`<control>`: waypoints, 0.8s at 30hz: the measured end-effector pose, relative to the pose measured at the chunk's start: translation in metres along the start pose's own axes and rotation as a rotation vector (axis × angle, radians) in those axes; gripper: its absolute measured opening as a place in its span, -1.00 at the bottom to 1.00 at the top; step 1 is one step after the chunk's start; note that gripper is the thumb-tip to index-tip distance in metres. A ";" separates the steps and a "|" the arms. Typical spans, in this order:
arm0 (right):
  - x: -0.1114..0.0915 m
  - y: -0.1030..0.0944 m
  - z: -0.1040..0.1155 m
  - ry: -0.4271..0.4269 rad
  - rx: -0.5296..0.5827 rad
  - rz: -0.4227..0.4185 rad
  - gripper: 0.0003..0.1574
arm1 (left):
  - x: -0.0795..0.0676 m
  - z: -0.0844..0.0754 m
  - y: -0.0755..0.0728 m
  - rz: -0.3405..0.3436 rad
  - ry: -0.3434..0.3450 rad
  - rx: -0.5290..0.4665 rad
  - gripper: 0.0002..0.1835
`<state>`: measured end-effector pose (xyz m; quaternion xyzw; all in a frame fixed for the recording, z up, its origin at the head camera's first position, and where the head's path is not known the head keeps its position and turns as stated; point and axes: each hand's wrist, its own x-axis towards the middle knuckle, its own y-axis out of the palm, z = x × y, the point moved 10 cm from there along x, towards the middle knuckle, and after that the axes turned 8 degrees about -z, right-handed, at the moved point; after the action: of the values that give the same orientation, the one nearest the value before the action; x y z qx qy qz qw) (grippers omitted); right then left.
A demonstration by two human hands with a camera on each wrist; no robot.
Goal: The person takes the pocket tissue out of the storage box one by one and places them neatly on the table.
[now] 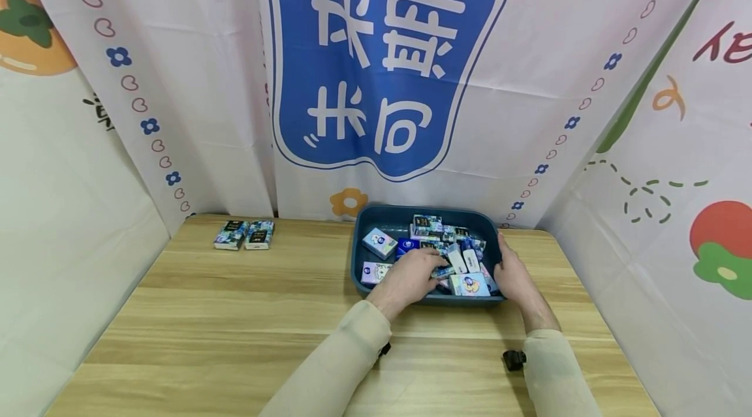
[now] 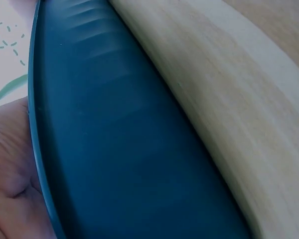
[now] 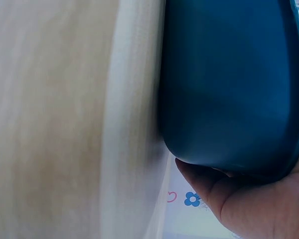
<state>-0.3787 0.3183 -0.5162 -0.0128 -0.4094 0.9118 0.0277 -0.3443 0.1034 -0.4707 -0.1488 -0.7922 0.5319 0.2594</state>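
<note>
A dark teal plastic tub [image 1: 362, 277] stands at the back of the wooden table, with several small tissue packs in it. My left hand [image 1: 411, 273] reaches over the tub's front wall, fingertips among the packs beside a small blue pack [image 1: 443, 271]; whether they pinch it is hidden. At the tub's right end my right hand [image 1: 516, 277] grips the wall, also seen in the right wrist view with the hand [image 3: 264, 204] against the tub's corner [image 3: 229, 124]. In the left wrist view, the palm [image 2: 12, 174] is over the rim, beyond the outer wall [image 2: 109, 124].
Two dark floral tissue packs [image 1: 231, 235] lie side by side at the table's back left. Printed white cloth [image 1: 223, 110] hangs behind and along both sides. Inside the tub are a light blue pack [image 1: 379, 243], a lilac pack [image 1: 375, 272] and a duck-printed pack [image 1: 470, 284].
</note>
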 end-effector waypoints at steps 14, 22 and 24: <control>0.002 0.000 -0.002 -0.015 -0.004 -0.005 0.03 | -0.003 0.010 -0.015 -0.047 -0.013 -0.020 -0.62; 0.001 0.000 -0.002 -0.017 -0.003 -0.006 0.03 | -0.006 0.021 -0.029 -0.105 -0.040 -0.099 -0.73; 0.001 0.000 -0.002 -0.017 -0.004 -0.005 0.03 | -0.007 0.023 -0.034 -0.118 -0.048 -0.112 -0.74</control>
<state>-0.3798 0.3199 -0.5169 -0.0042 -0.4114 0.9110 0.0268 -0.3502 0.0683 -0.4482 -0.1033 -0.8341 0.4738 0.2628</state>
